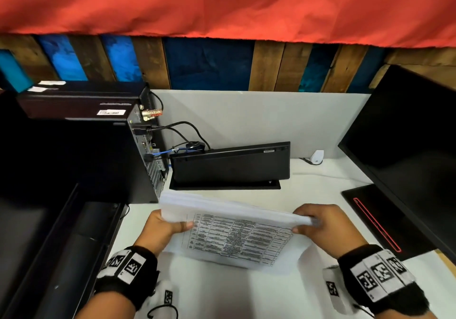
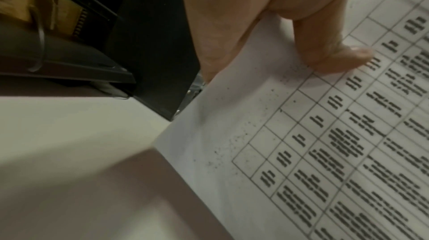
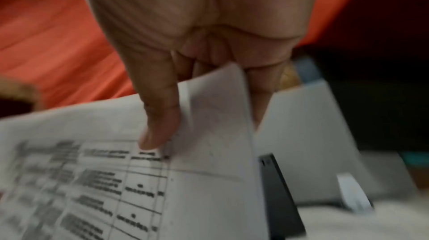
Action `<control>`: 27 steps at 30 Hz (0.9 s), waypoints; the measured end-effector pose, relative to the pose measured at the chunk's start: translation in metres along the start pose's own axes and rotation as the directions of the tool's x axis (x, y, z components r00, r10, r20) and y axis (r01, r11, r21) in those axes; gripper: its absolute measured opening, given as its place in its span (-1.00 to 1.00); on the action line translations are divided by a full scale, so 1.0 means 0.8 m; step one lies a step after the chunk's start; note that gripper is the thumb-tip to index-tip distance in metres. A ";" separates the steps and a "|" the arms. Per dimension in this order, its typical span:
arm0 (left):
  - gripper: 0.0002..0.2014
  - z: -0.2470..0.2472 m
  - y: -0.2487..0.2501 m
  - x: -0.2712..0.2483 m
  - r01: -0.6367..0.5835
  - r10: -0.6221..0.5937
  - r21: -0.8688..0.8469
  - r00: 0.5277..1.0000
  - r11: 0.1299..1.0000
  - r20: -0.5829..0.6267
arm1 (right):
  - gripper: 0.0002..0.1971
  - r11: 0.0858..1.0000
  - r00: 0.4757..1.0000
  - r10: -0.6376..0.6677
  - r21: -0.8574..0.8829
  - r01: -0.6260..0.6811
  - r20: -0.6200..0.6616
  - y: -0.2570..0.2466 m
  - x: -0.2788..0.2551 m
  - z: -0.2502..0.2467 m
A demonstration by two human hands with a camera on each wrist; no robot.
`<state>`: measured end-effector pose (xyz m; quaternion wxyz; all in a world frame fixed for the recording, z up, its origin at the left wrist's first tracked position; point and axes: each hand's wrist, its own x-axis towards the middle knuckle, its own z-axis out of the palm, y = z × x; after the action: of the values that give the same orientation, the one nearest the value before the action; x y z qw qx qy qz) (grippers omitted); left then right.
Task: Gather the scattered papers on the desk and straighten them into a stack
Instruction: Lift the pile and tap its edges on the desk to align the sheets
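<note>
papers (image 1: 229,229) lower centre, long axis left-right | left hand (image 1: 162,229) pinches left end | right hand (image 1: 323,227) pinches right end | both equally near

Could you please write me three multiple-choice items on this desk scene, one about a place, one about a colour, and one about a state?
1. Where is the keyboard?
A. Flat under the papers
B. Propped on edge behind the papers
C. On top of the computer tower

2. What colour is the cloth hanging above the desk?
A. Red
B. Green
C. White

3. How are the papers held?
A. Lying loose, untouched
B. By the left hand alone
C. Gripped at both ends, one hand each

Answers:
1. B: it stands tilted against the partition, beyond the sheets.
2. A: red fabric fills the top of the head view.
3. C: the left hand grips the left end and the right hand the right end, each thumb on the printed face.
</note>
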<state>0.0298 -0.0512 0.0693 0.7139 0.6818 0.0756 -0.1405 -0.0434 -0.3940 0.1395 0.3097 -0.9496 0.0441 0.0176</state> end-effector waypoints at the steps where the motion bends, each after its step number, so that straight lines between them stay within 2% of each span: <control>1: -0.67 0.004 0.006 0.000 -0.013 0.013 0.017 1.000 1.000 0.002 | -0.85 0.976 0.997 -0.040 -0.211 0.051 0.059 -0.012 -0.001 -0.002; 2: -0.65 0.010 0.011 0.000 -0.028 0.028 0.033 1.000 0.999 0.014 | -0.84 0.931 0.993 -0.080 -0.349 0.105 0.083 -0.025 -0.003 -0.001; 4: -0.63 0.021 0.019 0.003 -0.043 0.041 0.058 0.999 0.997 0.027 | -0.81 0.889 0.983 -0.168 -0.419 0.184 0.074 -0.045 -0.006 0.009; 8: -0.63 0.044 0.031 0.000 -0.076 0.070 0.064 0.994 0.995 0.087 | -0.93 0.906 0.967 -0.256 -0.354 0.233 -0.018 -0.063 -0.012 0.027; 10: -0.63 0.053 0.034 -0.001 -0.095 0.090 0.072 0.994 0.993 0.065 | -0.86 0.937 0.969 -0.226 -0.294 0.190 -0.096 -0.058 -0.015 0.028; 12: -0.56 0.063 0.036 -0.004 -0.146 0.148 0.072 0.989 0.987 -0.027 | -0.81 0.970 0.972 -0.161 -0.209 0.125 -0.169 -0.043 -0.017 0.024; 13: -0.46 0.068 0.035 -0.006 -0.176 0.183 0.079 0.979 0.981 -0.091 | -0.80 0.985 0.974 -0.112 -0.149 0.083 -0.196 -0.033 -0.018 0.022; 14: -0.32 0.072 0.030 -0.007 -0.186 0.197 0.081 0.968 0.979 -0.154 | -0.79 0.998 0.973 -0.056 -0.044 0.047 -0.224 -0.022 -0.018 0.019; 15: -0.20 0.077 0.026 -0.012 -0.174 0.177 0.032 0.968 0.984 -0.180 | -0.77 0.990 0.969 0.017 0.138 0.018 -0.245 -0.013 -0.018 0.015; 16: -0.15 0.085 0.024 -0.020 -0.131 0.125 -0.025 0.978 0.991 -0.170 | -0.75 0.936 0.966 0.086 0.353 0.006 -0.245 -0.007 -0.019 0.012; 18: -0.18 0.108 0.020 -0.039 -0.003 0.005 -0.065 1.000 0.998 0.030 | -0.72 0.750 0.968 0.168 0.661 -0.002 -0.188 0.000 -0.023 0.010; 20: -0.22 0.131 0.025 -0.062 0.019 -0.019 -0.001 0.988 1.000 0.156 | -0.72 0.653 0.966 0.204 0.757 -0.014 -0.159 0.010 -0.024 0.018; 23: -0.69 0.151 0.024 -0.066 -0.095 0.092 0.030 0.992 0.995 0.086 | -0.66 0.605 0.954 0.248 0.796 -0.019 -0.166 0.026 -0.023 0.041; 27: -0.61 0.150 0.019 -0.049 -0.182 0.183 -0.027 0.982 0.983 0.055 | -0.65 0.590 0.940 0.280 0.807 -0.007 -0.196 0.030 -0.022 0.057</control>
<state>-0.0128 -0.1662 0.1028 0.7329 0.6739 -0.0060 -0.0930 -0.0637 -0.3847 0.0895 0.6868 -0.6954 0.1714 -0.1239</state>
